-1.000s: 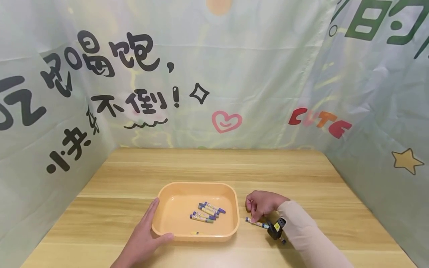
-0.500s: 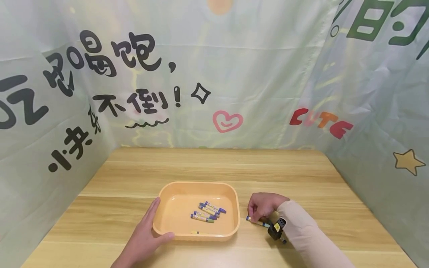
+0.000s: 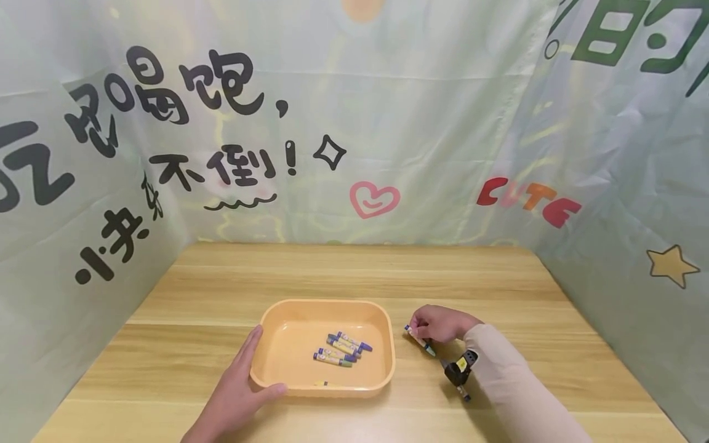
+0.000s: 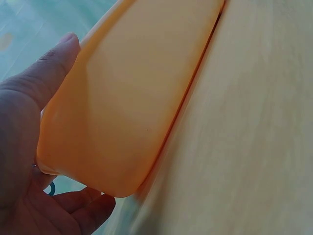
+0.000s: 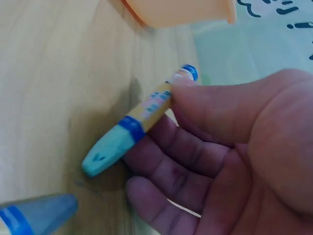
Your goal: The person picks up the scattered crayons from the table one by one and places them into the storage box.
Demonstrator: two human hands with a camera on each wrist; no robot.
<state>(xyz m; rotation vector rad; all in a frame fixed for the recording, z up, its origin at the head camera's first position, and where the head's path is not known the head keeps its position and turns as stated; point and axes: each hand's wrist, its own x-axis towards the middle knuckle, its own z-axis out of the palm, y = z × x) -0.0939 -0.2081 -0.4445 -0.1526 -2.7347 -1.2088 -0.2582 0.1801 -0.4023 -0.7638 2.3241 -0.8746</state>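
My left hand [image 3: 238, 375] grips the near-left corner of an orange plastic tray [image 3: 393, 363], its thumb along the front and its fingers round the side. In the left wrist view, the thumb lies against the tray wall [image 4: 132, 88] and the fingertips curl at the corner. Right of the tray, my right hand [image 3: 443, 323] pinches a crayon [image 3: 419, 339] between thumb and fingers. The right wrist view shows its turquoise tip pointing down close over the table, and a yellow wrapper with blue bands. A grey crayon [image 5: 49, 213] lies nearby, partly out of that view.
Several crayons [image 3: 335, 351] with yellow wrappers lie inside the tray, right of its middle. The black wrist camera [image 3: 458, 369] on the right sleeve partly covers the loose crayon [image 3: 465, 394] on the wooden table [image 3: 332, 271]. Printed cloth [image 3: 432, 123] surrounds the table.
My right hand has taken hold of the turquoise crayon and moved it up and away from me, turning it more steeply. The left hand and tray have stayed in place.
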